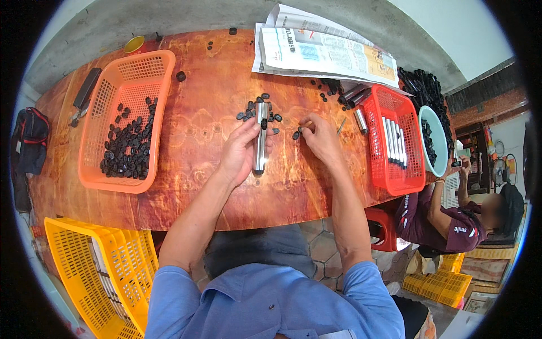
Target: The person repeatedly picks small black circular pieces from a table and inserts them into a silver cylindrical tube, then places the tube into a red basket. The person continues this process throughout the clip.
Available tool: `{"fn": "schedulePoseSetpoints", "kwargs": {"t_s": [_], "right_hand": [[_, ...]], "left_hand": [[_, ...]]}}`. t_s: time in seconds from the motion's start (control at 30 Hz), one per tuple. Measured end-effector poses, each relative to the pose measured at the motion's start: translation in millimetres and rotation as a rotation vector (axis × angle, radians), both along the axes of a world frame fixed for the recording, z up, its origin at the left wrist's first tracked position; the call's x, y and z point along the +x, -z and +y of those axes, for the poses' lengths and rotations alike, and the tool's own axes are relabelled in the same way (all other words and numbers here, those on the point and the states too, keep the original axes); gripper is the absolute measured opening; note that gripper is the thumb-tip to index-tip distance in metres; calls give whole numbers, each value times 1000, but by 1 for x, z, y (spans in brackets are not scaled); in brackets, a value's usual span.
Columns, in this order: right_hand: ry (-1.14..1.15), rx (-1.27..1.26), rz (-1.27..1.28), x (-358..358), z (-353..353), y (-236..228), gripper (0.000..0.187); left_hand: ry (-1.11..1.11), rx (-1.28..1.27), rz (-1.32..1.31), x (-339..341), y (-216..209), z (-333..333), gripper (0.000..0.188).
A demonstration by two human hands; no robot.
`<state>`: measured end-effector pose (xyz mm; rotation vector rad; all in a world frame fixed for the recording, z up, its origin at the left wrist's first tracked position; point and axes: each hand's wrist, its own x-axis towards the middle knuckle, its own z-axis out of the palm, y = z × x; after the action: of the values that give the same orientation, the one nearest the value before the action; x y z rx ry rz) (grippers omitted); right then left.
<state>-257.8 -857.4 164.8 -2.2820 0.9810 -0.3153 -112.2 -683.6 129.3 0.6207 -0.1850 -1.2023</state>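
My left hand (pixel 244 148) is wrapped around a shiny metal tube (pixel 261 141), which points away from me over the table. A black cap closes the tube's near end, and a small black part sits on its upper face. To the right of it, my right hand (pixel 320 137) has its thumb and forefinger together at a small black oval plastic cap (pixel 296 135) just above or on the tabletop. Several more black oval caps (pixel 276 117) lie loosely around the far end of the tube.
An orange basket (pixel 84 133) of black caps stands left. At right are a red basket (pixel 395 181) of metal tubes, a light-blue basin (pixel 443 161) and black parts (pixel 423 85). Newspapers (pixel 322 53) lie at the back. Yellow crate (pixel 62 248) lower left; another person (pixel 451 223) sits right.
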Motion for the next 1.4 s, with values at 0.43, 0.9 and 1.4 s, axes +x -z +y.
{"fn": "schedulePoseSetpoints", "kwargs": {"t_s": [0.43, 0.9, 1.4], "right_hand": [[-205, -32, -37, -3, 23, -15, 23], [-207, -287, -146, 1, 30, 14, 9], [-147, -239, -108, 2, 13, 14, 28]], "left_hand": [[201, 52, -132, -11, -7, -3, 39], [156, 123, -212, -2, -11, 1, 42], [51, 74, -197, -4, -10, -3, 37]]}}
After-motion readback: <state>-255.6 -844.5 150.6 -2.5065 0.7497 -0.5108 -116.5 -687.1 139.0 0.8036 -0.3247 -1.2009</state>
